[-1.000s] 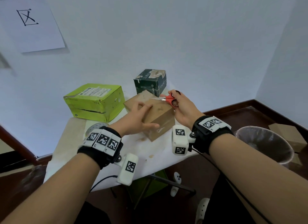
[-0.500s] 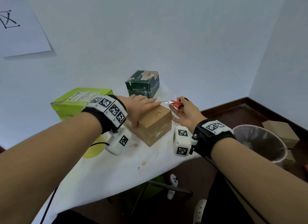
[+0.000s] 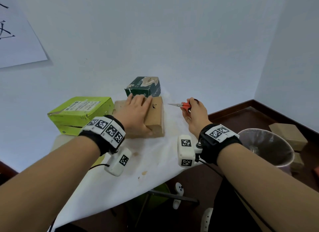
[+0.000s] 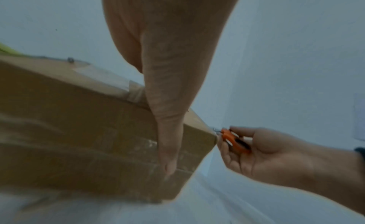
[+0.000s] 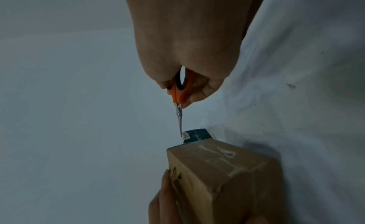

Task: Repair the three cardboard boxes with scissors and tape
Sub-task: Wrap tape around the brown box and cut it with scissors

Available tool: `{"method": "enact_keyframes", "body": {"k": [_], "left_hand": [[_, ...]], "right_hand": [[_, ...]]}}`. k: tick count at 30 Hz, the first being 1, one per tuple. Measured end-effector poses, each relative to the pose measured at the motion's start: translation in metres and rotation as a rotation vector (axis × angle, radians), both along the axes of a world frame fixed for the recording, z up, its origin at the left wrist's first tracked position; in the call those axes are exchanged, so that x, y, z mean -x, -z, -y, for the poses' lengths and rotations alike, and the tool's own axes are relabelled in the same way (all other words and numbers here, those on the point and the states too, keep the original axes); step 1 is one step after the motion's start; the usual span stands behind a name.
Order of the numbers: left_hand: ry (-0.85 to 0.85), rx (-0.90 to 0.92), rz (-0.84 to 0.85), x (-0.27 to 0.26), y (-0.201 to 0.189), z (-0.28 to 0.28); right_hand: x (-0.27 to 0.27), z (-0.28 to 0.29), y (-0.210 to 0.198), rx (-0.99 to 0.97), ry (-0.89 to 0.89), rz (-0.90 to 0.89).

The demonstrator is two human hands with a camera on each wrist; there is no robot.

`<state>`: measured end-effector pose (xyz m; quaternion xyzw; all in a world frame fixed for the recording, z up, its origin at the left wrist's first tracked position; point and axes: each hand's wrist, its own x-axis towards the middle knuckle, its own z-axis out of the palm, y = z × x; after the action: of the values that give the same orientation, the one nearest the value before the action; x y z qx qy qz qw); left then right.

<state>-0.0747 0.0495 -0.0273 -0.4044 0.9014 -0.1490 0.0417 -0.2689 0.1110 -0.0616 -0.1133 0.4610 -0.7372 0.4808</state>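
Pressing the left hand (image 3: 136,111) flat on top of the brown cardboard box (image 3: 155,123), fingers straight and reaching toward the far edge, thumb lying down the near side face. Gripping the orange-handled scissors (image 3: 183,105) in the right hand (image 3: 195,114), fingers curled round the handle loops, blades closed together and pointing left toward the brown cardboard box, tip apart from it. Counting three boxes on the white-covered tabletop (image 3: 138,162): the brown cardboard box in the middle, showing a small dark tear in its top and clear tape along its side; the lime-green box (image 3: 77,111) just to its left; the dark green box (image 3: 143,87) directly behind it, against the wall. Reading markings: white Chinese characters printed on the dark green box, not fully legible; a white label with fine print on top of the lime-green box, too small to read; large black handwritten strokes on the paper sheet (image 3: 17,38) fixed to the wall, cut off at the frame edge. Counting one pair of scissors. Wearing one black wristband with square coded markers on each wrist. Standing on the floor at the right: one lined waste bin (image 3: 269,149), with further brown boxes (image 3: 288,135) beside it, number unclear.
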Motion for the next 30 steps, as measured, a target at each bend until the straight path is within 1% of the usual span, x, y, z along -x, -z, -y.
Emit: {"method": "enact_keyframes", "body": {"k": [2,6,10,13,15,18,23,26,27,28,30], "left_hand": [[-0.026,0.048,-0.022,-0.004,0.005,-0.008],[-0.102,-0.03,-0.127,-0.01,0.021,-0.018],[-0.085,-0.122,-0.233,-0.018,0.022,-0.021],[-0.064,-0.197,-0.383,-0.024,0.021,-0.023],[-0.046,-0.198,-0.494,-0.027,0.023,-0.024],[-0.045,-0.156,-0.556,-0.028,0.028,-0.024],[-0.079,-0.231,-0.695,-0.025,0.029,-0.028],[-0.062,-0.274,-0.811,-0.026,0.026,-0.027],[-0.056,-0.274,-0.818,-0.026,0.025,-0.026],[-0.053,-0.262,-0.789,-0.026,0.024,-0.026],[-0.047,-0.24,-0.685,-0.027,0.022,-0.026]], "right_hand": [[-0.005,0.0,-0.002,0.017,0.014,-0.057],[-0.013,-0.001,-0.006,0.062,0.035,-0.194],[-0.021,-0.005,-0.012,0.132,0.005,-0.414],[-0.026,-0.009,-0.016,0.174,0.014,-0.583],[-0.029,-0.011,-0.017,0.191,0.03,-0.698],[-0.035,-0.014,-0.018,0.217,0.04,-0.84],[-0.043,-0.019,-0.019,0.297,0.063,-0.945],[-0.045,-0.02,-0.02,0.319,0.063,-0.971],[-0.045,-0.021,-0.021,0.32,0.063,-0.976],[-0.045,-0.021,-0.021,0.322,0.063,-0.981],[-0.045,-0.022,-0.021,0.322,0.061,-0.992]]}}
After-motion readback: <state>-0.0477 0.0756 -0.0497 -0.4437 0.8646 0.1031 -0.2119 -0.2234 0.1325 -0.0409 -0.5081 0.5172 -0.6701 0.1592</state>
